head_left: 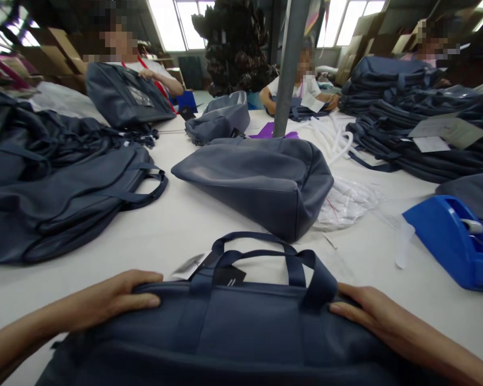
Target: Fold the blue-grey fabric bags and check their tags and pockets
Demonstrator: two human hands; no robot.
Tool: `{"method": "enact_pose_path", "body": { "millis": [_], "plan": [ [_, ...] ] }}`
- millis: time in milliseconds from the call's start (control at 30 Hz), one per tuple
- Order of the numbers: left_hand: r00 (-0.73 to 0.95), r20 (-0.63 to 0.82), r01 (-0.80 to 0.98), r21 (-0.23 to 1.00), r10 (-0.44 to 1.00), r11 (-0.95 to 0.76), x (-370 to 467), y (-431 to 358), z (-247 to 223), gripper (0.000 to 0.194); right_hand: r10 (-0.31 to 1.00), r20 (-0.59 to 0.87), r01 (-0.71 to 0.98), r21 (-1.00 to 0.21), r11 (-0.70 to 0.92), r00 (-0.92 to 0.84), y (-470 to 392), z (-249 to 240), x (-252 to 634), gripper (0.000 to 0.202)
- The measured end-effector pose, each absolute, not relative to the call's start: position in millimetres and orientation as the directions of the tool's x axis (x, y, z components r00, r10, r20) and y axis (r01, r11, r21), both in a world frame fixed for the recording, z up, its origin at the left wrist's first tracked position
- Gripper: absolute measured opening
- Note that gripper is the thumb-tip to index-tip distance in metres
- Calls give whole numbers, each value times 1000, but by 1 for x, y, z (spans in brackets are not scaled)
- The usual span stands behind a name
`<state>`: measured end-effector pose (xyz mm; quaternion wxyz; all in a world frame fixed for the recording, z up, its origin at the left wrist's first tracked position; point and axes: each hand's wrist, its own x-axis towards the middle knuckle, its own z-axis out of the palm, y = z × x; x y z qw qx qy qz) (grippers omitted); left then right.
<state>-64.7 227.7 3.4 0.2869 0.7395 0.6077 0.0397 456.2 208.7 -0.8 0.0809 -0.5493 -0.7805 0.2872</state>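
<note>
A navy tote bag (249, 327) fills the lower middle of the head view, close to me, its two strap handles (257, 252) standing up and leaning away. My left hand (132, 295) grips its top edge on the left, thumb on the near side and fingers behind. On the right, my right hand (358, 308) pinches the same edge beside the handle's base, fingertips partly hidden. A black tag (230, 275) and a white tag (191, 266) hang at the handles. Just beyond lies another navy bag (257, 177) on its side.
Navy bags (64, 198) lie heaped at left; a tall stack (422, 118) with papers stands at right. A blue tape dispenser (454, 241) sits at right near clear plastic wrap (346, 203). A grey pole (290, 69) rises from the white table (156, 236). Several co-workers handle bags beyond.
</note>
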Motion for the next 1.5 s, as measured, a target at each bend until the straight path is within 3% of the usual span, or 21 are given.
{"method": "enact_pose_path", "body": {
  "millis": [100,167,400,567,733,833,967,1167,1333,1500],
  "plan": [
    [211,-389,903,429,897,-27,-62,238,-24,39,904,-225,842,-493,217,-365,215,-29,454,40],
    [235,-381,895,444,894,-46,-59,236,-43,37,915,-207,871,-434,230,-345,214,-42,455,41],
    [89,-139,948,317,986,-41,-51,212,-73,40,908,88,887,-193,419,-410,217,-57,454,51],
    [79,8,972,221,997,-79,-41,219,-69,51,912,108,877,-253,410,-395,221,-68,454,51],
    [247,26,968,37,969,-248,-1,226,0,42,919,26,875,-295,383,-393,224,-66,454,59],
    [410,112,894,147,905,-424,52,196,35,42,909,-12,868,-304,393,-416,226,-61,454,59],
    [687,-27,709,243,726,-662,103,137,8,69,900,-36,865,-293,407,-435,228,-60,454,51],
    [675,-67,725,246,735,-643,101,117,-52,73,888,-177,899,-207,387,-423,232,-17,446,48],
    [680,-35,717,242,733,-654,99,120,-48,71,824,26,814,-145,563,-565,174,38,437,59],
    [686,-14,712,219,727,-667,100,118,-50,69,802,33,802,-25,597,-596,111,-9,466,65]
  ]
}}
